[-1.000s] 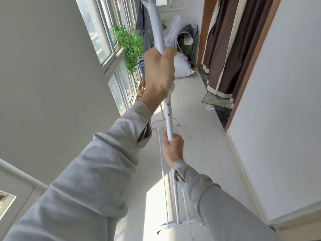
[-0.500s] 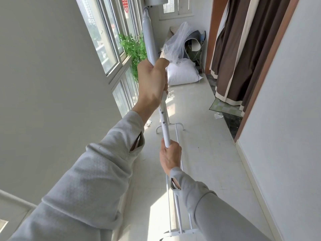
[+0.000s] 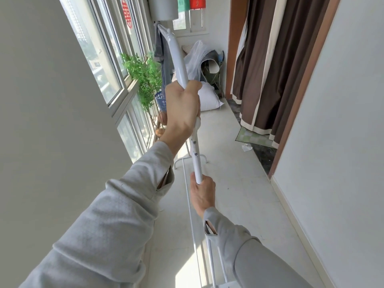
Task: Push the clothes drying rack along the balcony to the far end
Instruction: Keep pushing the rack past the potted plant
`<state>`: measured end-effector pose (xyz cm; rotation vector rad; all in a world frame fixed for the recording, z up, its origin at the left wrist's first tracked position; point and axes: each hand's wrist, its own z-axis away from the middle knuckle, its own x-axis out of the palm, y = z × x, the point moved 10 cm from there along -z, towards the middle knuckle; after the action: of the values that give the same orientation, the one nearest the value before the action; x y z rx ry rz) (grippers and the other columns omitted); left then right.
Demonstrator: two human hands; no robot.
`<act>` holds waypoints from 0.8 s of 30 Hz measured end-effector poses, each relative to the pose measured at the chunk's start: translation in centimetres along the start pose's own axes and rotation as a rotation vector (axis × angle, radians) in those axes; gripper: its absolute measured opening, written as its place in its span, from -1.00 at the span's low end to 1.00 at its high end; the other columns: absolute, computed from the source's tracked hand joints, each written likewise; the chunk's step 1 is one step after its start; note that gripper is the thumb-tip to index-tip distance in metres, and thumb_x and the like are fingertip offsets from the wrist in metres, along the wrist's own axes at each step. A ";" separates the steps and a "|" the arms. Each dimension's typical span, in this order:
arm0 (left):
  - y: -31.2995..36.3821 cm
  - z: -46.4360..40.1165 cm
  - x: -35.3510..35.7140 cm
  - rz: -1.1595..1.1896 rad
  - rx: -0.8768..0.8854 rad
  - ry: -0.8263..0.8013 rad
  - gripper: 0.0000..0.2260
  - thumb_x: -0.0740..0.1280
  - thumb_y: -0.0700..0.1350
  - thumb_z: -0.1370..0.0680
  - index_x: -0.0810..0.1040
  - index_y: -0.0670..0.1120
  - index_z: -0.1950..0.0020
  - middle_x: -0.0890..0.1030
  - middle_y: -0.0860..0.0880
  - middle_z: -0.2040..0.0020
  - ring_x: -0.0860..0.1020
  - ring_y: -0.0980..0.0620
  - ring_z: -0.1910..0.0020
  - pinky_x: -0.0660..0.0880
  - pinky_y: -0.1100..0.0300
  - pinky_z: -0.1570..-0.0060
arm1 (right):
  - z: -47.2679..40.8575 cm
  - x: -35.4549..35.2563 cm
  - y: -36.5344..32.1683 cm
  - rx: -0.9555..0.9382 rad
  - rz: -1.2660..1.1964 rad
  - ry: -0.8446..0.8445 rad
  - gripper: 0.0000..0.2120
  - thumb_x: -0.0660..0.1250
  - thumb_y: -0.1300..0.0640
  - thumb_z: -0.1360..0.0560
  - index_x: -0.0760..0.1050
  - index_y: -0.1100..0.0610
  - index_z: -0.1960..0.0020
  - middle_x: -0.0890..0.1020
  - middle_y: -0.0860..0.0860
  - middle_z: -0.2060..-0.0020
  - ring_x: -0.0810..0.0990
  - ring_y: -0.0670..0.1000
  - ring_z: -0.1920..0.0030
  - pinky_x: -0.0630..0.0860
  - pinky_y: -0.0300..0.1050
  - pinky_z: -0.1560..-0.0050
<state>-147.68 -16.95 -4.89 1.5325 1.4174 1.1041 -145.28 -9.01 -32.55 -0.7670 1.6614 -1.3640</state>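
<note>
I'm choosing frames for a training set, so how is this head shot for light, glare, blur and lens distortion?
Head view: daylight from the windows at left, which are partly blown out; a bright sun patch lies on the floor near the bottom edge; the wide lens bows the right wall and the window frames; the left hand, right hand and rack pole look reasonably sharp, with little motion blur.

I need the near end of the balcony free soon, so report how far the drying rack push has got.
Done: both hands grip the rack's white pole, left hand high, right hand lower. In hand: the rack stands mid-balcony, its foot on bare floor. Left: a stretch of open floor up to the white sack and the potted plant at the far end.
</note>
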 end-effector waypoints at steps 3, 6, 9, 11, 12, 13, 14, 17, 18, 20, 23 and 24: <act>-0.2 -1.5 -0.3 -0.001 0.018 0.005 -0.63 0.21 -0.31 -0.52 0.20 -0.06 0.44 0.18 -0.02 0.54 0.14 0.07 0.62 0.14 0.25 0.51 | -1.2 0.9 0.0 0.012 -0.004 -0.001 -0.45 0.27 0.00 -0.57 0.19 -0.03 0.56 0.31 -0.09 0.68 0.18 -0.05 0.59 0.23 -0.07 0.47; -0.7 -3.1 -0.4 0.000 0.010 0.004 -0.63 0.22 -0.31 -0.51 0.19 -0.06 0.44 0.18 -0.03 0.52 0.13 0.07 0.62 0.13 0.26 0.51 | -2.6 1.7 -0.1 0.013 -0.011 0.004 -0.47 0.28 0.01 -0.58 0.15 -0.04 0.51 0.29 -0.10 0.69 0.19 -0.06 0.60 0.22 -0.09 0.49; -1.2 -3.6 -0.8 0.006 0.008 -0.003 -0.61 0.22 -0.31 -0.51 0.18 -0.06 0.46 0.17 -0.01 0.55 0.13 0.06 0.61 0.12 0.24 0.50 | -2.8 2.4 -0.3 0.006 0.009 0.005 -0.48 0.27 0.03 -0.59 0.15 -0.01 0.49 0.25 -0.09 0.61 0.21 -0.02 0.53 0.24 -0.05 0.44; -1.2 -4.2 -0.7 0.013 0.028 -0.004 -0.62 0.23 -0.31 -0.52 0.19 -0.05 0.44 0.18 0.01 0.56 0.13 0.05 0.61 0.13 0.24 0.51 | -3.2 2.7 0.0 0.013 0.008 0.020 -0.49 0.26 0.04 -0.58 0.16 0.02 0.49 0.27 -0.05 0.58 0.21 0.02 0.51 0.24 -0.05 0.43; -1.2 -4.3 -0.7 0.013 0.031 -0.002 -0.62 0.22 -0.30 -0.52 0.18 -0.05 0.44 0.18 0.02 0.56 0.13 0.05 0.60 0.13 0.24 0.50 | -3.4 2.8 0.2 0.015 0.009 0.021 -0.50 0.26 0.04 -0.58 0.17 0.04 0.48 0.29 -0.03 0.58 0.23 0.03 0.50 0.24 -0.04 0.43; -1.3 -4.3 -0.6 0.012 0.030 -0.008 -0.61 0.22 -0.29 -0.51 0.18 -0.05 0.45 0.18 0.02 0.56 0.12 0.05 0.60 0.13 0.24 0.50 | -3.4 2.9 0.4 0.019 0.006 0.024 -0.52 0.26 0.05 -0.58 0.19 0.05 0.48 0.31 -0.02 0.57 0.24 0.04 0.49 0.25 -0.04 0.43; -1.3 -4.2 -0.6 0.006 0.028 -0.008 -0.61 0.22 -0.28 -0.51 0.17 -0.04 0.46 0.18 0.02 0.57 0.12 0.04 0.60 0.14 0.24 0.50 | -3.5 3.0 0.5 0.017 0.001 0.025 -0.52 0.26 0.05 -0.57 0.20 0.06 0.47 0.31 -0.01 0.56 0.24 0.03 0.49 0.25 -0.05 0.44; -1.9 -4.4 -0.5 0.003 -0.004 -0.012 -0.59 0.22 -0.29 -0.51 0.17 -0.03 0.48 0.19 0.03 0.60 0.13 0.03 0.62 0.15 0.25 0.51 | -3.5 3.4 0.8 0.018 -0.015 0.033 -0.54 0.27 0.08 -0.56 0.19 0.08 0.46 0.24 -0.04 0.55 0.15 -0.03 0.50 0.18 -0.07 0.46; -2.1 -4.4 -0.1 0.014 -0.013 -0.022 -0.58 0.21 -0.30 -0.51 0.17 -0.02 0.48 0.19 0.04 0.60 0.12 0.04 0.63 0.15 0.26 0.51 | -3.7 3.3 1.1 0.025 -0.021 0.040 -0.54 0.27 0.08 -0.56 0.18 0.08 0.45 0.23 -0.04 0.54 0.13 -0.03 0.49 0.17 -0.06 0.46; -2.2 -4.5 0.5 0.024 -0.011 -0.035 -0.54 0.21 -0.31 -0.52 0.18 0.01 0.53 0.20 0.07 0.62 0.13 0.06 0.65 0.16 0.29 0.53 | -4.1 3.1 1.4 0.021 -0.038 0.038 -0.55 0.26 0.08 -0.55 0.18 0.08 0.45 0.22 -0.02 0.53 0.13 -0.03 0.47 0.17 -0.05 0.45; -2.2 -5.0 1.4 0.019 0.012 -0.078 -0.47 0.21 -0.32 -0.52 0.22 0.04 0.61 0.23 0.11 0.64 0.16 0.10 0.68 0.16 0.32 0.56 | -4.5 3.1 1.5 0.021 -0.032 0.030 -0.57 0.24 0.08 -0.55 0.18 0.10 0.44 0.25 0.03 0.53 0.18 0.03 0.44 0.19 -0.05 0.43; -2.3 -5.3 1.4 0.011 0.006 -0.088 -0.46 0.21 -0.32 -0.52 0.23 0.04 0.63 0.23 0.12 0.64 0.16 0.11 0.68 0.16 0.32 0.56 | -4.7 3.2 1.3 0.023 -0.039 0.021 -0.57 0.23 0.08 -0.55 0.19 0.10 0.44 0.26 0.04 0.53 0.19 0.04 0.44 0.20 -0.05 0.43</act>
<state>-153.40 -15.51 -5.11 1.5751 1.3560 1.0273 -150.84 -9.32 -34.27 -0.7779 1.6523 -1.4206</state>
